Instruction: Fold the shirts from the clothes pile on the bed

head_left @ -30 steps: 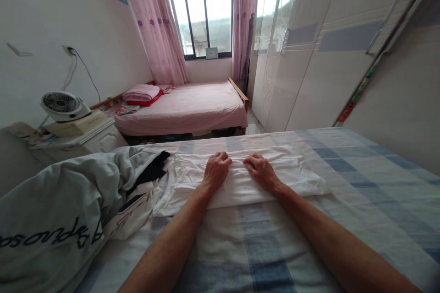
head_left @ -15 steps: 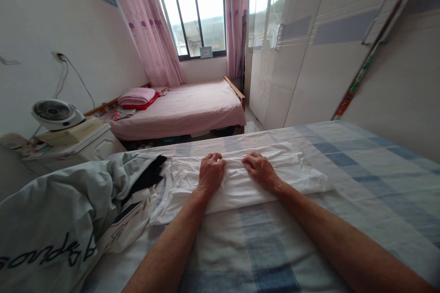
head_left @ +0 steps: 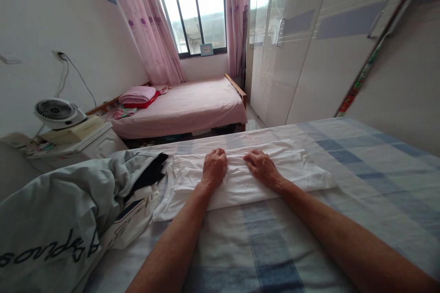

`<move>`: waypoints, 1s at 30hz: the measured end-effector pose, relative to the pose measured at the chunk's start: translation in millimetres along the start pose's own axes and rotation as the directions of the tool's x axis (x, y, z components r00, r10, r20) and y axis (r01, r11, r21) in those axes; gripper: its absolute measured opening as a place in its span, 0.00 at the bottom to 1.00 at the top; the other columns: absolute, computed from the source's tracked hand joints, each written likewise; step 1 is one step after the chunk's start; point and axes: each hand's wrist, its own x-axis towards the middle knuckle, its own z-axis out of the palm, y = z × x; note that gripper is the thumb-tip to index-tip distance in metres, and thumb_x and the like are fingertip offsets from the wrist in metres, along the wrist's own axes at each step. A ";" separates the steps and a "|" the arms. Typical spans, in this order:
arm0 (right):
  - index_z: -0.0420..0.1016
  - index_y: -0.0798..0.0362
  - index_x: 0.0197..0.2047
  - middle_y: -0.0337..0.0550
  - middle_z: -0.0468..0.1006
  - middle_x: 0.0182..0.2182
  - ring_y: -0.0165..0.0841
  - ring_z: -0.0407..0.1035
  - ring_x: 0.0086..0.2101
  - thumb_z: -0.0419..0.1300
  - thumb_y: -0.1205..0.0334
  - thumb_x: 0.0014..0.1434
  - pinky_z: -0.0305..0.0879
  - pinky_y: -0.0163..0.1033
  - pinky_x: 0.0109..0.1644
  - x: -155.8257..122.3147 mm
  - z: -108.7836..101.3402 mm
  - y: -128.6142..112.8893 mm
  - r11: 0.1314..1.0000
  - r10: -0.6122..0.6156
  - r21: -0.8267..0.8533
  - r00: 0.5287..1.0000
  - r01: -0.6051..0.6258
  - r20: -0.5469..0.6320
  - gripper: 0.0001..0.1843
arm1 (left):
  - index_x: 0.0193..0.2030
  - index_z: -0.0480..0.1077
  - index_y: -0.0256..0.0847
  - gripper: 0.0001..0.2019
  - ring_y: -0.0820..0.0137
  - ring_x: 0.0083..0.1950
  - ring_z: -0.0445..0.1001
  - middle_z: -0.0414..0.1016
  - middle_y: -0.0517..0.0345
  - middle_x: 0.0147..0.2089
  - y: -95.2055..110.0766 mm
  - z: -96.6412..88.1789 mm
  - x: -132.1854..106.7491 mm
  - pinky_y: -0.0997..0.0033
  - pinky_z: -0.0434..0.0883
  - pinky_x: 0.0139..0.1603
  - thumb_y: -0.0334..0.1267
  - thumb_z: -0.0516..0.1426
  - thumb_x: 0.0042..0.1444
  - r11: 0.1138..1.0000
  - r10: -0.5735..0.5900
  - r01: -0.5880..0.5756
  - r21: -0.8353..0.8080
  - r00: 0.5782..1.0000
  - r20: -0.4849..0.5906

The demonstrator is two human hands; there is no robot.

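Note:
A white T-shirt [head_left: 288,176], folded into a long strip with a rounded neckline at its left end, lies wrinkled across the bed. My left hand [head_left: 215,165] rests on its middle, fingers curled and closed on the cloth. A short way to the right, my right hand [head_left: 261,168] also has its fingers bent into the fabric, pinching it. Creases run between the two hands. The fingertips are partly hidden.
A checked bedsheet [head_left: 275,247] covers the near bed. At the left lies a heap with a grey-green garment [head_left: 58,210] and a black cloth [head_left: 151,176]. Beyond are a pink bed [head_left: 192,100], a wardrobe [head_left: 302,68] and a small fan [head_left: 57,112] on a cabinet.
Both hands stay on the T-shirt, with the left fingers drawn slightly closer together. The view has shifted a little; the cloth lies nearly the same.

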 end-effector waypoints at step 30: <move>0.72 0.53 0.34 0.44 0.75 0.37 0.35 0.65 0.43 0.54 0.63 0.60 0.53 0.39 0.46 4.9 -3.6 -10.5 0.965 -0.023 -0.261 1.000 0.024 0.007 0.07 | 0.31 0.69 0.40 0.06 0.65 0.42 0.71 0.75 0.53 0.39 -2.0 -2.2 -5.6 0.65 0.66 0.45 0.27 0.53 0.54 0.996 0.060 -0.067 -0.061 0.992 -0.109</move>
